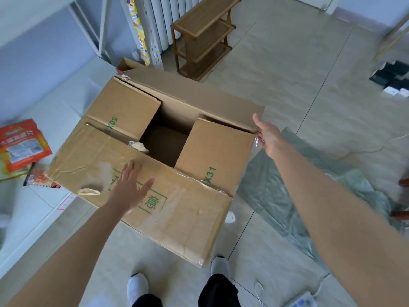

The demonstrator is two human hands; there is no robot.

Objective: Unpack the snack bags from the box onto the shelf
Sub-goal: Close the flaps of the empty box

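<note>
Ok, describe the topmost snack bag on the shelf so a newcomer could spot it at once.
Start at the large brown cardboard box on the floor, then look left to the low white shelf. The orange-red plastic snack bag lies at the picture's left edge. Unlike the yellow-green bag beneath it, it bears a pale grey label panel.

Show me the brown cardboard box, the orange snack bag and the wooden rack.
Brown cardboard box point(181, 220): head view, on its near flap.
Orange snack bag point(22, 142): head view, on its printed front.
Wooden rack point(210, 14): head view, on its top shelf.
</note>
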